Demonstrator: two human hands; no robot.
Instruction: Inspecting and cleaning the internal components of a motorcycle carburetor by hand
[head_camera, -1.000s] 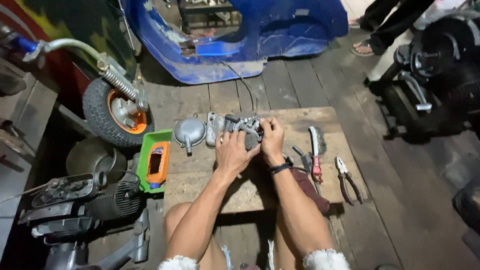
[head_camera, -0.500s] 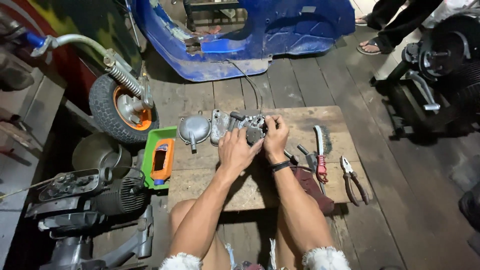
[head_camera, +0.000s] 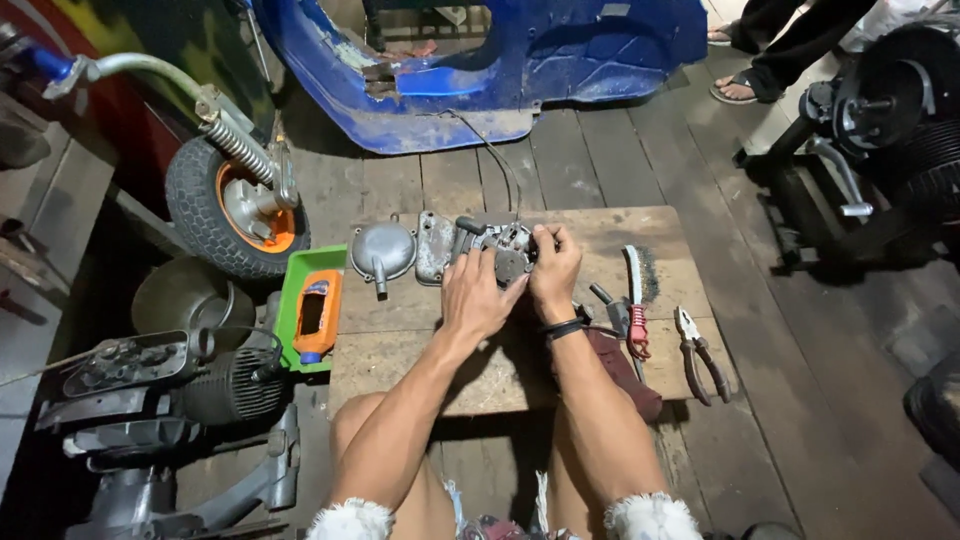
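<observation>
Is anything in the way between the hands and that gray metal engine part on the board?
No. Both the left hand and the right hand already rest on the gray metal engine part, with nothing visible between.

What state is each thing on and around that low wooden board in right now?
Grey metal engine part: on the board, gripped by both hands.
Left hand: resting on it.
Right hand: clasping its right end.
Round grey metal cover: lying loose.
Pliers: lying shut.
Wire brush: lying flat.
Green plastic tray: holds an orange object.
</observation>
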